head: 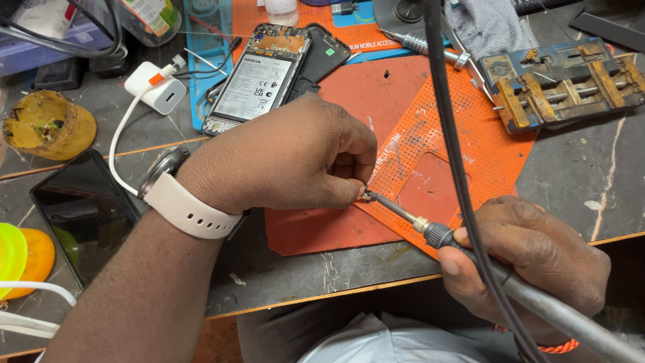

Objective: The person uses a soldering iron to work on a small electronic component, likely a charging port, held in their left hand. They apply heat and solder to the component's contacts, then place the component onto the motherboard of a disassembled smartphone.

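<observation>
My left hand [289, 158], with a pale watch strap on the wrist, is closed in a pinch over a tiny part [367, 194] held just above the orange mat [349, 94]. My right hand [531, 259] grips the handle of a soldering iron [430, 232]. Its metal tip touches the tiny part at my left fingertips. The part is mostly hidden by my fingers.
An opened phone [259, 77] with its back cover off lies behind my left hand. An orange perforated mat [463, 134], a metal board holder [564, 84], a white charger [154, 87], a yellow pot [47, 124], a dark phone [84, 212], and a hanging black cable [447, 134] surround the spot.
</observation>
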